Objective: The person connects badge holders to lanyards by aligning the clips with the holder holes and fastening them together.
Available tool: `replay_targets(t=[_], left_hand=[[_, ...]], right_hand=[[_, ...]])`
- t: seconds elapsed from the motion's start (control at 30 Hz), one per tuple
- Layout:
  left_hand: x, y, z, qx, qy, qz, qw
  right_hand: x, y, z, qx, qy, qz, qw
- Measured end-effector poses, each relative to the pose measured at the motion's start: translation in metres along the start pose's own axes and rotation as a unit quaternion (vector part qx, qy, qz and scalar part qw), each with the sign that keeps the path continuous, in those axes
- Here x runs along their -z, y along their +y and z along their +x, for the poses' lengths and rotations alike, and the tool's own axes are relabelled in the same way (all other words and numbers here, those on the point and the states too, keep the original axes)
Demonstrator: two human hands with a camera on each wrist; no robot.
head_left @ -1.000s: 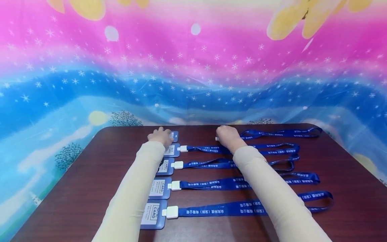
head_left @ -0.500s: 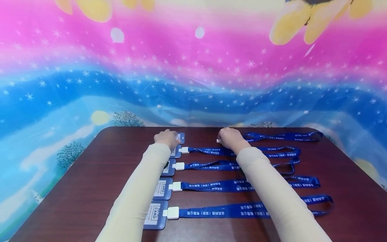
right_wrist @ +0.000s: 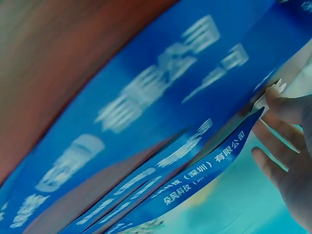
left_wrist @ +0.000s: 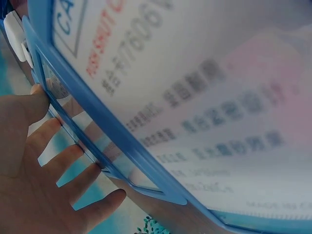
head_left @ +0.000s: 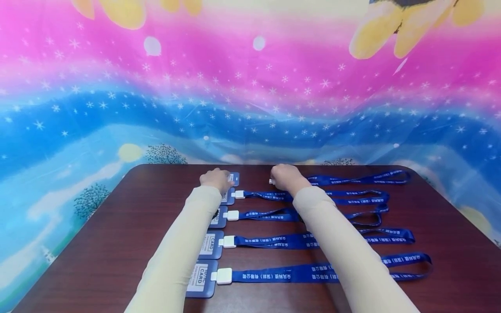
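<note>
At the table's far side, my left hand [head_left: 215, 179] holds a blue-framed badge holder [head_left: 235, 178] by its edges, thumb at the near side. The hand covers the holder's left part; its slotted end points right. In the left wrist view the fingers [left_wrist: 100, 207] are spread along the holder's edge, behind nearer holders. My right hand [head_left: 287, 177] pinches the white clip [right_wrist: 280, 87] of a blue printed lanyard [head_left: 360, 177] between thumb and fingers. The strap trails right in a loop. A gap of bare table separates this clip from the holder.
Several badge holders [head_left: 210, 245] with lanyards [head_left: 274, 240] attached lie in rows nearer on the dark wooden table [head_left: 129, 226]. My sleeves pass over them and hide parts. A patterned cloth [head_left: 250, 87] hangs behind the table's far edge.
My left hand has slid the far badge holder slightly right. My right hand has moved left, drawing the far lanyard and its clip nearer the holder. The head view has shifted slightly.
</note>
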State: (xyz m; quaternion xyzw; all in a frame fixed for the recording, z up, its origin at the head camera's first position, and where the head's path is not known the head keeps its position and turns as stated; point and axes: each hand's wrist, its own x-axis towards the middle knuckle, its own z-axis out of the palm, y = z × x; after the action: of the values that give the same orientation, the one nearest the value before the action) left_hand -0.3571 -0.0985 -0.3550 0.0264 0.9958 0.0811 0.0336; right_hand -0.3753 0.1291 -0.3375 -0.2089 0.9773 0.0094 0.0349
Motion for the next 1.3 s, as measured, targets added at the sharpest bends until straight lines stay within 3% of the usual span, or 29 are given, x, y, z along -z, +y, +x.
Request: replay_targets(t=[0.23,0.43,0.73,0.93,1.13,1.3], left_hand=[[-0.001,0.0,-0.004,0.004,0.006,0.002,1.0],[-0.003,-0.001,0.003,0.008,-0.004,-0.003,1.0],[0.0,-0.002,0.003,0.02,-0.007,-0.048,0.9986],[0.005,-0.001,-0.004,0.011,-0.009,-0.088,0.996],[0.002,-0.003,-0.004,0.014,-0.022,-0.117,0.9928],[-0.001,-0.005,-0.002,0.01,-0.007,-0.12,0.9927]], right_hand=[[0.001,-0.026,0.018,0.023,0.0,-0.047,0.999],[0.001,-0.044,0.029,0.041,0.0,-0.077,0.996],[0.001,-0.062,0.045,0.072,0.023,-0.113,0.991],[0.001,-0.07,0.052,0.085,0.03,-0.109,0.99],[0.0,-0.07,0.053,0.082,0.03,-0.067,0.994],[-0.002,-0.073,0.054,0.092,0.044,-0.054,0.993]])
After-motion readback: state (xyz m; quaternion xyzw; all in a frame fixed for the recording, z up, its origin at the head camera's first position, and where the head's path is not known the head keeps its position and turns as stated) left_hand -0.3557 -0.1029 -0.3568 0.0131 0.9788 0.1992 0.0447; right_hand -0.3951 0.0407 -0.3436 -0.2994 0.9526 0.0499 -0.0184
